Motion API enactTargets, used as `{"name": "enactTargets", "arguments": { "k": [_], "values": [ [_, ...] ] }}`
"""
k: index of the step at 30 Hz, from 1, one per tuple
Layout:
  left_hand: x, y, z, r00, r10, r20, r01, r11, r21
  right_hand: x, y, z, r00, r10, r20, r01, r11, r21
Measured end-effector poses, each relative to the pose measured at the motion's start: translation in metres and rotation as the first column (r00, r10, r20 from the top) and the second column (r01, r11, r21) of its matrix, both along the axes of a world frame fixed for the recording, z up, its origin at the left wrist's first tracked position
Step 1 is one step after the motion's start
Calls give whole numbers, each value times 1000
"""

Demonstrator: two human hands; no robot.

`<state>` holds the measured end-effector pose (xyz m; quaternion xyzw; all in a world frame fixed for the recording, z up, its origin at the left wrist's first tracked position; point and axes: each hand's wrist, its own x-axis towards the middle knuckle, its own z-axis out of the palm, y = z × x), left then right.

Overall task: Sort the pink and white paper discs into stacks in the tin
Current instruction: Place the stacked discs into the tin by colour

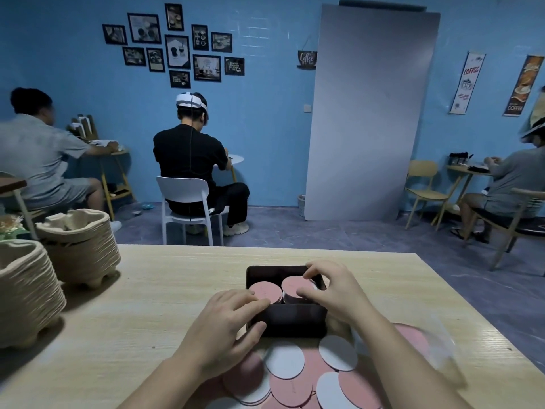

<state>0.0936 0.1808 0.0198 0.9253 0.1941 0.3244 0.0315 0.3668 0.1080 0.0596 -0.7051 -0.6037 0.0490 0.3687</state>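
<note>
Pinching now: our right hand [333, 293] grips the pink stack [295, 286].
Left of it, our left hand [227, 326] clasps the tin [295, 323]; loose discs [284, 360] lie nearer us.

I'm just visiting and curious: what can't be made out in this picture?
Head view only.
Height of the right stack: hidden by the right hand and the tin wall.
Loose discs: cut off by the bottom edge, partly under both arms.
Framed wall pictures: too small to read.
</note>
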Motion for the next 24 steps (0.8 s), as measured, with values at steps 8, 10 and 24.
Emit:
{"name": "enactTargets", "arguments": {
  "k": [8,10,24],
  "values": [
    [2,-7,9,1000,24,-8,-24,1000,17,-5,-10,1,999,4,32,-7,994,113],
    [2,-9,13,1000,26,-5,-26,999,19,-6,-15,6,997,13,73,-23,992,128],
    [-6,-88,-2,997,-38,66,42,998,-55,-45,-145,-39,978,45,204,-85,977,194]
  ]
}}
